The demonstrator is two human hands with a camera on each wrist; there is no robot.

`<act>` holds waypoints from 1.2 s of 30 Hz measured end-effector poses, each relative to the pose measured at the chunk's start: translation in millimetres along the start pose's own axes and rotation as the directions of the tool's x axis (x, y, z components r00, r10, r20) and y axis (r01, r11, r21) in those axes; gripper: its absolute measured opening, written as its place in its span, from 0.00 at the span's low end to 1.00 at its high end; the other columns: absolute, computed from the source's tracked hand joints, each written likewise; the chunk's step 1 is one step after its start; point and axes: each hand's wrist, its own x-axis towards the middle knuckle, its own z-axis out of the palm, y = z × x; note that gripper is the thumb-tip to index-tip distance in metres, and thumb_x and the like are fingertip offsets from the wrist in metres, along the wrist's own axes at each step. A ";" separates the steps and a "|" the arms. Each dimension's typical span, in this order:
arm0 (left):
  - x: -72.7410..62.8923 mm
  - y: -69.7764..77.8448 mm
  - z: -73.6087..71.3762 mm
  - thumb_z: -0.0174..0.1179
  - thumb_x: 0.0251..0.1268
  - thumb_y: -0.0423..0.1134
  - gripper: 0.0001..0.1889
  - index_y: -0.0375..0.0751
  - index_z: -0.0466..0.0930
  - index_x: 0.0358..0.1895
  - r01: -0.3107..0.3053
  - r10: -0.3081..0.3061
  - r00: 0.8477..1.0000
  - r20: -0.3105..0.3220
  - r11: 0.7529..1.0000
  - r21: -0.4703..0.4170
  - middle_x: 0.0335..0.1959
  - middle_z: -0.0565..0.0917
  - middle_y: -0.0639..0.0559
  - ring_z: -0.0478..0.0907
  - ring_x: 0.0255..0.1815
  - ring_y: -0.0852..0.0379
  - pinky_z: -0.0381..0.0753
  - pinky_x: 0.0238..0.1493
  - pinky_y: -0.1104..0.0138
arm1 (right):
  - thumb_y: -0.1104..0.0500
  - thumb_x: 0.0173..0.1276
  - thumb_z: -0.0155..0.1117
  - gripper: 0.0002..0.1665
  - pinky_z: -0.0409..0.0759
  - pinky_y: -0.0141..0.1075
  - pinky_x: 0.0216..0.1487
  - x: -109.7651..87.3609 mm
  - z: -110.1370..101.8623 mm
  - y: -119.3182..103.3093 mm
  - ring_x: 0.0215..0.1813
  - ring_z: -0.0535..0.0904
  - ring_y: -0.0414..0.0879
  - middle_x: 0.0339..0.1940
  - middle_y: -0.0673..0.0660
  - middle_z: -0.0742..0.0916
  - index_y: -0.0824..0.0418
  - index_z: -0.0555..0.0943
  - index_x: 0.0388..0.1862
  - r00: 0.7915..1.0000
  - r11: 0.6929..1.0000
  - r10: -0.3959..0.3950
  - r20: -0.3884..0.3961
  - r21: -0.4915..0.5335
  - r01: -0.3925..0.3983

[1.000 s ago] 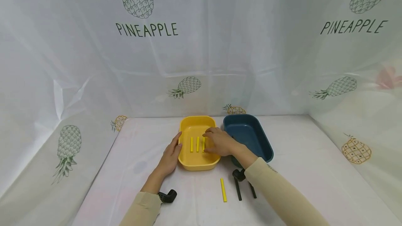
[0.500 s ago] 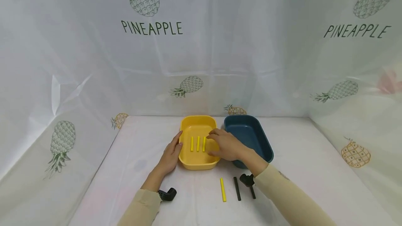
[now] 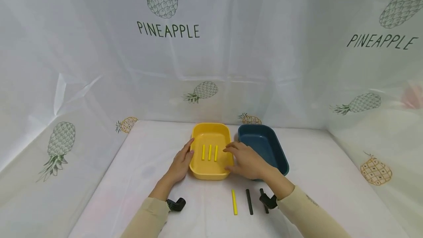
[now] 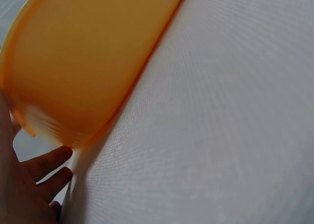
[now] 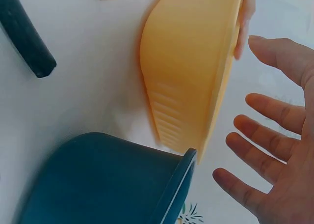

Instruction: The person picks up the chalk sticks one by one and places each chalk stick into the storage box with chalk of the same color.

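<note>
My left hand (image 3: 179, 165) lies along the left side of a yellow plastic tray (image 3: 211, 170), its fingers extended at the rim. In the left wrist view its fingertips (image 4: 61, 154) are right at the tray's end. Three short yellow sticks (image 3: 209, 152) lie side by side on the tray floor. My right hand (image 3: 247, 161) hovers over the tray's right edge with fingers spread and nothing in them. The right wrist view shows that hand's fingers (image 5: 262, 157) apart, beside the yellow tray's rim.
A dark blue tray (image 3: 264, 144) stands right of the yellow one, partly behind my right forearm. On the white tablecloth in front lie another yellow stick (image 3: 234, 202) and two black sticks (image 3: 249, 202), the farther right one partly covered by the wrist camera (image 3: 268, 201).
My right hand has drawn back to the right from the rightmost yellow stick in the tray, its fingers coming away from it. My left hand has stayed at the tray's left side.
</note>
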 end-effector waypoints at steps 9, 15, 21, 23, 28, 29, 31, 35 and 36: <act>-1.6 -2.7 4.2 0.37 0.85 0.60 0.27 0.80 0.48 0.81 0.007 -0.007 1.000 -0.006 1.000 0.006 0.84 0.59 0.53 0.57 0.83 0.41 0.53 0.81 0.36 | 0.43 0.64 0.77 0.34 0.79 0.50 0.67 -20.8 3.1 -1.6 0.64 0.77 0.48 0.68 0.51 0.81 0.51 0.80 0.67 0.999 1.000 -0.028 -0.032 -0.011 0.028; -2.9 -5.3 4.6 0.38 0.85 0.59 0.27 0.80 0.48 0.81 0.013 -0.013 1.000 -0.013 1.000 0.003 0.83 0.61 0.50 0.59 0.82 0.41 0.55 0.80 0.36 | 0.43 0.65 0.76 0.32 0.82 0.47 0.63 -32.1 3.6 -4.8 0.62 0.78 0.46 0.66 0.49 0.82 0.50 0.80 0.66 0.998 0.998 -0.049 -0.043 -0.030 0.048; -3.5 -6.2 4.7 0.38 0.85 0.60 0.27 0.78 0.49 0.82 0.013 -0.013 1.000 -0.013 1.000 -0.005 0.84 0.60 0.50 0.57 0.83 0.41 0.54 0.81 0.36 | 0.41 0.65 0.75 0.31 0.83 0.45 0.62 -44.4 1.6 -10.1 0.61 0.79 0.44 0.64 0.47 0.82 0.48 0.80 0.65 0.998 0.998 -0.057 -0.014 -0.020 0.056; -3.6 -5.9 4.7 0.38 0.85 0.60 0.27 0.79 0.48 0.82 0.011 -0.012 1.000 -0.011 1.000 -0.005 0.84 0.60 0.49 0.57 0.83 0.40 0.54 0.81 0.36 | 0.40 0.65 0.75 0.32 0.83 0.45 0.63 -48.4 1.3 -11.1 0.61 0.79 0.44 0.64 0.47 0.82 0.49 0.80 0.65 0.998 0.998 -0.059 -0.003 -0.020 0.059; -3.6 -3.7 4.5 0.37 0.85 0.61 0.27 0.79 0.48 0.81 0.015 -0.015 1.000 -0.010 1.000 0.005 0.83 0.61 0.47 0.58 0.83 0.39 0.54 0.80 0.36 | 0.38 0.64 0.75 0.33 0.84 0.46 0.62 -56.3 2.1 -12.2 0.61 0.79 0.44 0.63 0.46 0.83 0.49 0.81 0.64 0.998 0.998 -0.060 0.014 -0.019 0.061; -3.5 -3.0 4.3 0.37 0.85 0.60 0.27 0.79 0.48 0.82 0.016 -0.016 1.000 -0.009 1.000 0.005 0.83 0.61 0.47 0.58 0.83 0.39 0.54 0.80 0.36 | 0.38 0.63 0.75 0.33 0.84 0.46 0.62 -57.6 2.5 -12.4 0.61 0.79 0.44 0.63 0.46 0.83 0.48 0.81 0.64 0.998 0.998 -0.058 0.020 -0.018 0.059; -3.0 -2.0 3.9 0.37 0.85 0.60 0.27 0.78 0.48 0.82 0.014 -0.014 1.000 -0.010 1.000 0.010 0.83 0.61 0.47 0.58 0.83 0.39 0.54 0.80 0.36 | 0.38 0.63 0.76 0.34 0.84 0.45 0.61 -60.0 3.4 -12.8 0.60 0.79 0.43 0.62 0.45 0.83 0.48 0.81 0.64 0.998 0.999 -0.053 0.032 -0.008 0.053; -1.0 -0.1 2.9 0.37 0.85 0.60 0.27 0.79 0.48 0.81 0.005 -0.005 1.000 -0.013 1.000 0.015 0.83 0.61 0.49 0.59 0.83 0.40 0.54 0.81 0.37 | 0.37 0.61 0.77 0.35 0.85 0.45 0.60 -63.4 5.6 -13.0 0.59 0.80 0.43 0.61 0.45 0.83 0.48 0.81 0.64 0.998 0.999 -0.040 0.052 0.002 0.040; -0.4 0.2 2.8 0.37 0.85 0.60 0.27 0.79 0.48 0.81 0.003 -0.003 1.000 -0.013 1.000 0.018 0.83 0.61 0.49 0.59 0.83 0.40 0.54 0.81 0.37 | 0.37 0.61 0.77 0.35 0.85 0.45 0.59 -63.9 6.3 -12.9 0.58 0.80 0.43 0.61 0.45 0.83 0.48 0.81 0.64 0.998 0.999 -0.037 0.056 0.005 0.037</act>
